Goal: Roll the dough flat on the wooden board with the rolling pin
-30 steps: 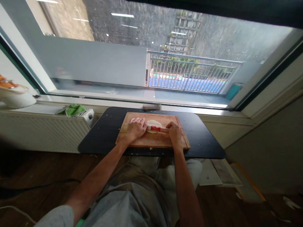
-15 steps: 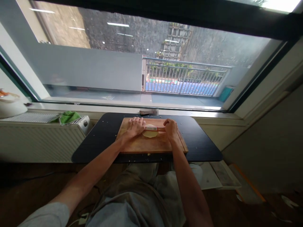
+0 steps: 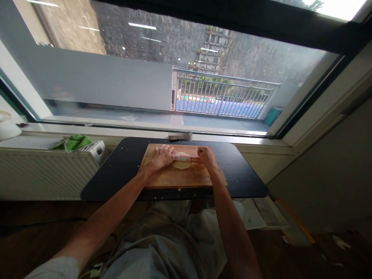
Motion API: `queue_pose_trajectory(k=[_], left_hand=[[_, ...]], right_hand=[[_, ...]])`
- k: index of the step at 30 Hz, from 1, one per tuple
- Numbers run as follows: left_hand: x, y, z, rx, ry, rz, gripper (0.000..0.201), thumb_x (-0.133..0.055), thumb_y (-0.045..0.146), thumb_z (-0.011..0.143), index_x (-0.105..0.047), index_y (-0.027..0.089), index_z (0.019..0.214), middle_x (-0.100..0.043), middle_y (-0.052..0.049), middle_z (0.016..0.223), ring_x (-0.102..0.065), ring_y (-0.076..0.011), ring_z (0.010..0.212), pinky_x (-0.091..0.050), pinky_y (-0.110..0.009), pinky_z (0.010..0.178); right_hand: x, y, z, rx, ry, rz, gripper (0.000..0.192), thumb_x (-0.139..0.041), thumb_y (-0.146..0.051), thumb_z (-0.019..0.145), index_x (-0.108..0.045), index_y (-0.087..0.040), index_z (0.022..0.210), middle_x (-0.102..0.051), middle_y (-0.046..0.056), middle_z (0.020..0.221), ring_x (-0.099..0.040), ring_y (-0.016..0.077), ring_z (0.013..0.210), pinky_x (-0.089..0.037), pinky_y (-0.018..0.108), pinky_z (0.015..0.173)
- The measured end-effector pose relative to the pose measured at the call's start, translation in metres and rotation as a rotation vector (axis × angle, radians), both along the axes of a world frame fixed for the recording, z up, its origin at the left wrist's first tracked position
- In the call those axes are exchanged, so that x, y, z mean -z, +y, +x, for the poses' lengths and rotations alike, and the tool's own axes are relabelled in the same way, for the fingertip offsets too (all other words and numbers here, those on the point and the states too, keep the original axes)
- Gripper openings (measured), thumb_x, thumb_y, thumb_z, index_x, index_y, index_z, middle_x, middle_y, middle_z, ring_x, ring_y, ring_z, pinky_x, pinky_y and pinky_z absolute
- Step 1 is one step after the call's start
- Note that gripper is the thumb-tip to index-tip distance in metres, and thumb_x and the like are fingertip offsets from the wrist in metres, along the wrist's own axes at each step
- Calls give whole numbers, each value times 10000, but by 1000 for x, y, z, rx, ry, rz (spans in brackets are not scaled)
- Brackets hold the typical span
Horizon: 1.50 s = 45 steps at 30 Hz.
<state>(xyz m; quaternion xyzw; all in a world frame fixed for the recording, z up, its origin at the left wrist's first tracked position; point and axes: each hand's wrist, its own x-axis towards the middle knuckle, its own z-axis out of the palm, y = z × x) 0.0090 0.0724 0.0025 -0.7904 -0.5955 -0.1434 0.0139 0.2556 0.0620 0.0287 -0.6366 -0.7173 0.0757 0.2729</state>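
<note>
Your left hand (image 3: 161, 158) lies palm down on the left end of the rolling pin (image 3: 186, 158), fingers stretched forward and close together over it, pressing rather than gripping. Your right hand (image 3: 207, 157) covers the pin's right end, fingers curled down over the handle; whether they wrap fully under it, can't tell. Pin lies crosswise, left to right, between both hands, red and white band showing in the middle. It sits on top of the dough (image 3: 181, 165), a thin pale yellow round, flat on the cutting board (image 3: 180, 179); the pin crosses the dough's far edge, most of the round shows on your side of the pin.

Board is wooden, lies near the middle of the black table (image 3: 241, 178), far edge close to the window side. Pale crumbs scattered on the table around the board, a few at the board's near edge.

Table butts up to the window sill (image 3: 122, 130). Left of the table a white radiator (image 3: 43, 166), with a green cloth (image 3: 74, 142) on its top right end, well apart from your hands. Your legs in grey trousers (image 3: 162, 240) sit under the near edge of the table. Outside the glass, a metal railing (image 3: 221, 97).
</note>
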Motion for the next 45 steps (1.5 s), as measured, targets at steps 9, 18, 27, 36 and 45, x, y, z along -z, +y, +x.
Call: queue_pose_trajectory(k=[9,18,27,36,45], left_hand=[[-1,-52,-7,3,44,93,448,-374,359,1121,-772,174,1213,-792,-152,1289,-725,-303,1199,-505,-421,1087],[3,-41,-7,-25,20,116,525,-376,385,1129,-625,152,1528,-744,-184,1408,-694,-311,1294,-473,-440,1141],[-5,-19,0,-43,5,74,505,-386,370,1138,-643,197,1537,-746,-138,1443,-710,-290,1293,-497,-419,1143],[-9,-57,4,-58,28,75,460,-365,404,1140,-785,218,1172,-808,-136,1232,-752,-305,1131,-537,-419,1013],[0,-85,9,-35,39,79,508,-358,409,1133,-684,236,1482,-705,-131,1494,-666,-318,1344,-534,-449,1097]], right_hand=[[12,-39,-5,27,-35,66,312,-507,-83,890,-724,-198,698,-710,44,720,-577,172,701,-297,304,660],[14,-21,-6,119,36,69,329,-511,-57,887,-762,-196,727,-758,58,798,-619,167,741,-314,293,659],[20,9,-2,166,-59,56,303,-548,-122,941,-792,-164,766,-739,64,746,-570,163,654,-301,304,634],[11,-38,-14,165,-185,-8,336,-533,-123,1015,-827,-213,878,-824,122,938,-694,214,831,-314,324,681],[4,-61,-35,216,-261,-111,352,-499,-161,1055,-841,-229,1002,-838,111,1077,-739,217,993,-369,298,742]])
